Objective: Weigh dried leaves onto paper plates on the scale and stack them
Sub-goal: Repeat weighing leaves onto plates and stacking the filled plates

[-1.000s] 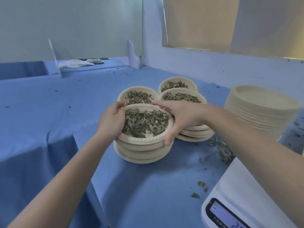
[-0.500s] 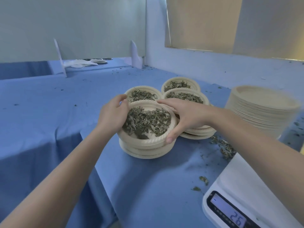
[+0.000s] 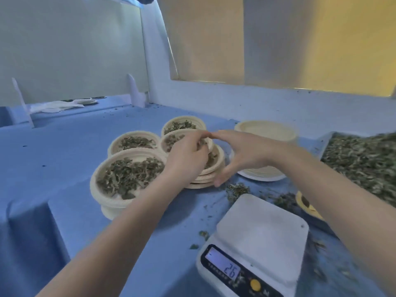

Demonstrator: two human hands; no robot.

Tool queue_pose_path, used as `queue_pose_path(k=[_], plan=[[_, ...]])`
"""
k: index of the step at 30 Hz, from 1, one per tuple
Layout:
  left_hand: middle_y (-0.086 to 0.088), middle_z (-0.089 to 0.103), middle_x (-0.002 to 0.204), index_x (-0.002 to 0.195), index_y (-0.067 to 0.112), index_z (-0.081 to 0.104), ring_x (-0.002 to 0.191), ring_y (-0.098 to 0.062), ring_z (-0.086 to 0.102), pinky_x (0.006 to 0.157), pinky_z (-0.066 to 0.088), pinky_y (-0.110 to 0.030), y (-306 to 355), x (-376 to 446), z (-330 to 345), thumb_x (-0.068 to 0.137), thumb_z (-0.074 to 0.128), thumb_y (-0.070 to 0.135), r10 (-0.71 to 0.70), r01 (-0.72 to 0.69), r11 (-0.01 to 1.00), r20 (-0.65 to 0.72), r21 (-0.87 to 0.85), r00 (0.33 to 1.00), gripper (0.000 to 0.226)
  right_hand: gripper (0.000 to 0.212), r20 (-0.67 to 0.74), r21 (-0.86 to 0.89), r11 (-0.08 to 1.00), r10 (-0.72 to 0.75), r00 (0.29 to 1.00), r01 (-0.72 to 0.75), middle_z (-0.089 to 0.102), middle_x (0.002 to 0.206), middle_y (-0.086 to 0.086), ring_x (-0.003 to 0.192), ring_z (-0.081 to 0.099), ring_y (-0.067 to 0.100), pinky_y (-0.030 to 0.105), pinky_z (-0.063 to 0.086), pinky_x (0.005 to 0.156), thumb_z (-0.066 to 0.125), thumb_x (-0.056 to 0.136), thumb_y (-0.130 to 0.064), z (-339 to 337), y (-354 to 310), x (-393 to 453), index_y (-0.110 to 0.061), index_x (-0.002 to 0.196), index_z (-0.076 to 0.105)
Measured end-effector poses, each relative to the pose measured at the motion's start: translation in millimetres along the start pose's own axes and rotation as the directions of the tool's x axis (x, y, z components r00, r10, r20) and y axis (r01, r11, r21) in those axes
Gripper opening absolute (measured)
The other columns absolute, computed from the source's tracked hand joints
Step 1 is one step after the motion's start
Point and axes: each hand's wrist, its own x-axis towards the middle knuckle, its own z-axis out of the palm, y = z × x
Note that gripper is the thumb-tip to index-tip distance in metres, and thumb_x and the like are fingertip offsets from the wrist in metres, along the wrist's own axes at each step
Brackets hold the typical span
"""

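On the blue cloth-covered surface (image 3: 64, 168) stand four stacks of round cream paper plates holding dried green leaves; the nearest stack (image 3: 126, 179) sits at the left, apart from both hands. The left hand (image 3: 188, 159) reaches over the right-hand stack (image 3: 211, 168), its fingers curled at that stack's top plate rim. The right hand (image 3: 242, 153) hovers just beside it, fingers spread. Behind is a pile of empty cream plates (image 3: 265, 133). A white digital scale (image 3: 257, 239) with bare platform reads 26. Loose dried leaves (image 3: 364, 159) lie heaped at right.
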Motion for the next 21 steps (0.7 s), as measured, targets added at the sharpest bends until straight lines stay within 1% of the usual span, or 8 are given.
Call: queue_pose_path(k=[3,8,11,13,15,16,19,21], plan=[[0.002,0.06,0.123,0.122,0.025,0.058,0.115,-0.014,0.052,0.081,0.033,-0.016,23,12,35,0.092,0.042,0.008,0.035,-0.031,0.998,0.084,-0.049,0.996,0.038,0.108,-0.042,-0.063,0.986,0.155,0.987,-0.157,0.029,0.15,-0.016,0.133,0.026,0.001,0.009,0.018,0.092,0.081,0.058,-0.055,-18,34,-28,-0.033,0.147,0.025],[0.002,0.051,0.129,0.126,0.027,0.054,0.114,-0.013,0.047,0.077,0.028,-0.019,51,47,81,0.092,0.044,0.011,0.082,-0.081,0.997,0.169,-0.015,0.982,0.038,0.067,-0.167,-0.047,0.957,0.275,0.947,-0.286,0.048,0.138,-0.012,0.125,0.043,0.007,0.016,0.029,0.09,0.073,0.079,-0.037,-47,82,-56,-0.029,0.139,0.043],[-0.012,0.045,0.137,0.135,0.012,0.044,0.125,-0.026,0.041,0.094,0.032,-0.029,52,79,99,0.092,0.047,0.017,-0.077,0.061,0.991,0.141,0.115,0.987,0.044,0.044,-0.322,-0.001,0.915,0.383,0.866,-0.404,0.052,0.136,-0.004,0.123,0.047,0.012,0.02,0.034,0.092,0.056,0.091,-0.023,-56,115,-52,-0.023,0.135,0.05],[-0.015,0.051,0.123,0.127,0.004,0.045,0.114,-0.03,0.046,0.083,0.039,-0.032,50,95,109,0.091,0.049,0.02,-0.226,0.202,0.966,0.152,0.162,0.962,0.04,0.04,-0.372,0.077,0.861,0.493,0.786,-0.503,0.051,0.137,0.001,0.125,0.047,0.017,0.024,0.035,0.095,0.049,0.094,-0.025,-56,132,-43,-0.015,0.133,0.052],[-0.008,0.053,0.095,0.114,0.003,0.048,0.099,-0.029,0.05,0.062,0.035,-0.029,47,106,117,0.09,0.05,0.02,-0.328,0.293,0.938,0.203,0.184,0.922,0.029,0.038,-0.349,0.136,0.806,0.583,0.733,-0.576,0.059,0.122,0.008,0.112,0.055,0.023,0.033,0.044,0.09,0.048,0.094,-0.03,-51,144,-33,-0.005,0.118,0.061],[-0.007,0.051,0.092,0.114,0.002,0.049,0.098,-0.029,0.05,0.062,0.034,-0.029,46,112,121,0.091,0.051,0.018,-0.359,0.322,0.929,0.228,0.183,0.905,0.029,0.033,-0.339,0.16,0.789,0.608,0.718,-0.593,0.062,0.103,0.009,0.095,0.059,0.025,0.034,0.046,0.076,0.049,0.092,-0.031,-48,148,-28,-0.002,0.102,0.063],[-0.018,0.055,0.119,0.123,-0.003,0.047,0.113,-0.033,0.051,0.075,0.037,-0.03,40,127,128,0.092,0.045,0.009,-0.406,0.372,0.911,0.231,0.179,0.884,0.033,0.017,-0.322,0.288,0.73,0.683,0.655,-0.62,0.052,0.078,0.005,0.068,0.051,0.025,0.029,0.026,0.053,0.053,0.087,-0.016,-41,161,-18,-0.002,0.077,0.053],[-0.021,0.057,0.113,0.111,-0.004,0.052,0.109,-0.037,0.053,0.07,0.037,-0.029,39,132,128,0.092,0.039,0.004,-0.372,0.324,0.921,0.237,0.217,0.897,0.024,0.027,-0.285,0.374,0.682,0.729,0.622,-0.628,0.032,0.063,0.003,0.052,0.029,0.017,0.026,0.02,0.049,0.049,0.082,-0.006,-41,166,-16,-0.014,0.062,0.033]])
